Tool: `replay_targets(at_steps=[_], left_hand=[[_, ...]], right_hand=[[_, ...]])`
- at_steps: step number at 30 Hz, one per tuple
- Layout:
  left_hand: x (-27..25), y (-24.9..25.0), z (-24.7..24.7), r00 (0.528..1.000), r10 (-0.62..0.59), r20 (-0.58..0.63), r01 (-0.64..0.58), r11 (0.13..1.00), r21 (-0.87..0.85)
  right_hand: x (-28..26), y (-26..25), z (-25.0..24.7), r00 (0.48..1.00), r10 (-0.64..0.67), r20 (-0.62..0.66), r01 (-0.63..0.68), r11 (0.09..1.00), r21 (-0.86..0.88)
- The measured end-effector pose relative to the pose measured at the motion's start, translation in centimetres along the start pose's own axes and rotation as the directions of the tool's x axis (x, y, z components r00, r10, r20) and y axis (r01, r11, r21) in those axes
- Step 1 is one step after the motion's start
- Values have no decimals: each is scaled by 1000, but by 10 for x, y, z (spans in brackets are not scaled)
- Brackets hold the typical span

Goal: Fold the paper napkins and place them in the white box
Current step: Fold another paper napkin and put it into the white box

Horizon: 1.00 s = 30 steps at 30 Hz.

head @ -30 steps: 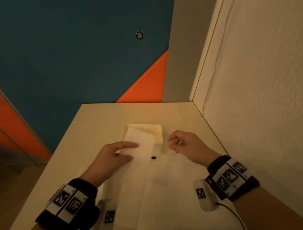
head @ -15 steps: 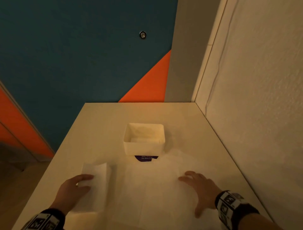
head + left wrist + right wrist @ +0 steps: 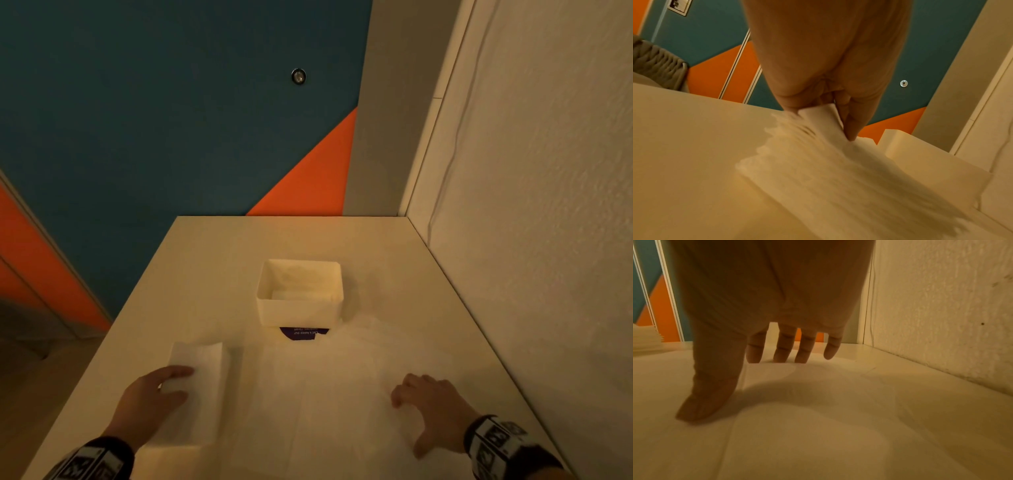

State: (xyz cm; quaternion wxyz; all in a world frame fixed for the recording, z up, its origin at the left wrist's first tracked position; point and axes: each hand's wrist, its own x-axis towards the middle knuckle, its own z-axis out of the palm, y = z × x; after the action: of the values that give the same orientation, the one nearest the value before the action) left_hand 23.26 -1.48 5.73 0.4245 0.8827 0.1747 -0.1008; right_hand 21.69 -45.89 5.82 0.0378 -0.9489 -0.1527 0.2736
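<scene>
Before white box [image 3: 298, 301]: purple label [image 3: 303, 333] (half-hidden).

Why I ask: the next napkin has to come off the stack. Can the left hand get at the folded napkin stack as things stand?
Probably yes. The left hand already lies on the napkin stack, its thumb and fingers pinching a top sheet's edge in the wrist view, with nothing between them.

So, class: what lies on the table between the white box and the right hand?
In the head view, an unfolded napkin spreads from the right hand toward the white box; a purple label lies at the box's foot.
</scene>
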Motion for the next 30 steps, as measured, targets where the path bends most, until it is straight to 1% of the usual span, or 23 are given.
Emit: replay_targets(at_steps=[3,6,9,10,12,13,15,17,19,21,23,25,26,27,29,30], left_hand=[[2,-1,2,1000,10,-15,-9,999,42],[2,-3,4,998,53,-15,-51,994,97],[2,-2,5,995,96,-2,-94,978,187],[3,-3,5,993,121,-9,-114,958,262],[5,-6,5,983,180,-33,-144,874,464],[4,-6,6,976,217,-36,-165,831,531],[0,0,8,961,277,-1,-224,781,583],[-3,7,9,956,285,72,-273,773,573],[-3,12,8,953,285,106,-295,783,547],[-3,15,9,955,284,91,-289,805,519],[-2,19,12,959,277,64,-267,801,535],[-3,26,18,954,299,30,-271,815,513],[-4,31,21,944,331,11,-297,832,468],[-5,36,24,931,366,7,-336,847,412],[-10,51,30,911,412,26,-402,871,282],[-12,61,33,912,408,46,-409,891,198]], right_hand=[[1,0,-2,998,-6,64,8,1000,-25],[1,-2,-4,992,3,127,1,1000,-29],[1,-1,-5,992,7,125,-1,999,-49],[0,-1,-6,993,8,117,-2,999,-49],[0,-1,-9,995,14,102,-11,999,-36],[-1,-1,-12,994,14,106,-11,999,-34],[-2,-2,-20,992,25,124,-22,999,-25],[-2,-3,-29,994,21,108,-17,999,-33],[-1,-5,-37,999,16,46,-15,999,-31],[0,-5,-44,999,19,-34,-18,999,41],[2,-6,-53,994,16,-106,2,986,166],[5,-9,-64,979,-6,-206,64,959,276],[7,-11,-70,964,-10,-266,101,938,332],[6,-17,-77,948,14,-319,119,911,394],[6,-28,-90,916,62,-396,163,846,509],[5,-34,-96,902,81,-423,188,810,556]])
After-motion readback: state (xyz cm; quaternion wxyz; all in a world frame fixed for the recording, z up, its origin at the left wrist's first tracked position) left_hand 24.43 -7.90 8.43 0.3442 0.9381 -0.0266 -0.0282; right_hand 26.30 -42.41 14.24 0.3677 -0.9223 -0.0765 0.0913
